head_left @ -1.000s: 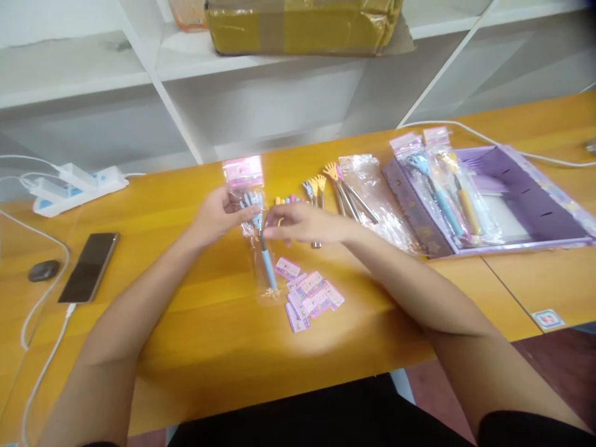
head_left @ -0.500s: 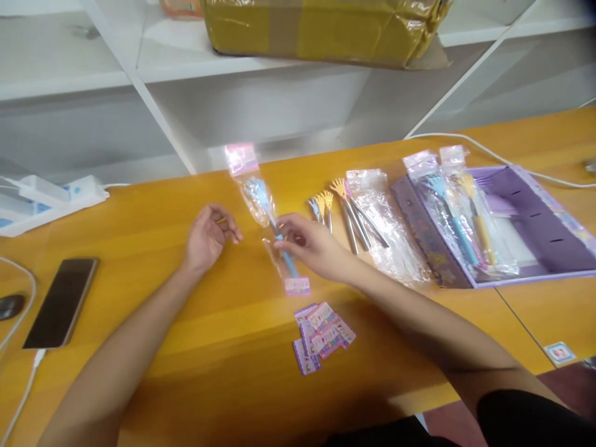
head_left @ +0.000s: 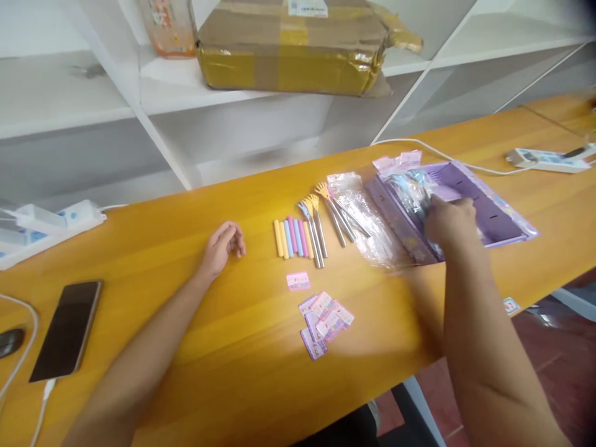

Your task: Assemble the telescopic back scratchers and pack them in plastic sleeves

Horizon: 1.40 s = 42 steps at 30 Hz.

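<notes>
My right hand (head_left: 451, 222) is over the purple box (head_left: 500, 211), closed around a bagged hand-shaped scratcher (head_left: 412, 192), partly hidden and blurred. My left hand (head_left: 224, 248) rests on the table with loosely curled fingers, apart from one another at the tips, and holds nothing. Between the hands lie a row of coloured handles (head_left: 293, 238), metal rods with small hand-shaped heads (head_left: 315, 226), more such rods (head_left: 339, 217) and clear plastic bags (head_left: 367, 223). One pink card (head_left: 298, 281) lies alone above a spread of cards (head_left: 326, 320).
A phone (head_left: 67, 329) with a cable and a mouse (head_left: 11, 341) are at the left. Power strips stand at the far left (head_left: 51, 230) and far right (head_left: 549, 160). A taped carton (head_left: 293, 56) sits on the white shelf (head_left: 172, 99) behind the table.
My right hand has carried the bagged blue scratcher rightward to the purple box, uncovering the coloured handles. The view has shifted to the right. My left hand stays near its place.
</notes>
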{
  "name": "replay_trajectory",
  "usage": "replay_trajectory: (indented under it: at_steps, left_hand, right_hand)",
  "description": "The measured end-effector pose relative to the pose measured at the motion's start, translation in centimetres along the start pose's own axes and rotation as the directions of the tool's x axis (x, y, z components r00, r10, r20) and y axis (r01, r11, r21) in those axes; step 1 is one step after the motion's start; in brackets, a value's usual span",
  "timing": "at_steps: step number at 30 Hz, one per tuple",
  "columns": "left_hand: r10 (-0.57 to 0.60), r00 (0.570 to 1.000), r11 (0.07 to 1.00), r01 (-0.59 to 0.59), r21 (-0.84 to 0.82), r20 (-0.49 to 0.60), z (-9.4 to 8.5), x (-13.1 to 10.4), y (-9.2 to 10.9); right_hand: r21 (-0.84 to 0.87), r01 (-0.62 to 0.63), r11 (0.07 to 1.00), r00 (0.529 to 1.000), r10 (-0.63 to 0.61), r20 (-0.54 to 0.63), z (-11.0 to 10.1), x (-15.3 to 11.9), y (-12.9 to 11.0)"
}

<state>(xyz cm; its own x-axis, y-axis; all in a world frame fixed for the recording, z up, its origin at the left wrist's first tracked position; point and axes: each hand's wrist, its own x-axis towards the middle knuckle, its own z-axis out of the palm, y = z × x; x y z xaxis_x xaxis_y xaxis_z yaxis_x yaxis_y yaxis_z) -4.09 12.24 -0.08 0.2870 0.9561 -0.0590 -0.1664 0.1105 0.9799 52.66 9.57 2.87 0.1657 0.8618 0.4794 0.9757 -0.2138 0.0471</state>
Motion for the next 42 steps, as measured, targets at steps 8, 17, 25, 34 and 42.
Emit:
replay_trajectory:
  at_steps: [8,17,25,34,42]
  left_hand:
    - [0.063,0.997,0.913,-0.043,0.406,-0.037,1.1,-0.7,0.1]
    - [0.168,0.97,0.474,0.075,0.877,-0.173,5.3,-1.3,-0.5]
    - [0.161,0.981,0.128,-0.125,0.984,0.103,7.5,-2.1,-0.9]
    - [0.194,0.979,0.076,-0.073,0.994,0.057,8.1,-2.1,-1.1]
    - [0.144,0.989,0.041,0.035,0.999,-0.041,6.9,-2.5,-0.5]
  right_hand:
    - [0.261,0.113,0.959,0.994,-0.109,-0.031,-2.1,-2.2,-7.4]
    - [0.384,0.204,0.9,0.942,-0.288,0.173,-0.9,-4.4,-13.8]
    - [0.32,0.239,0.917,0.918,-0.321,0.234,-0.3,-4.5,-14.4]
    - [0.204,0.069,0.976,0.868,-0.16,0.471,-2.0,-3.6,-18.3]
    - [0.395,-0.157,0.905,0.938,0.011,0.347,-3.1,-5.6,-20.4]
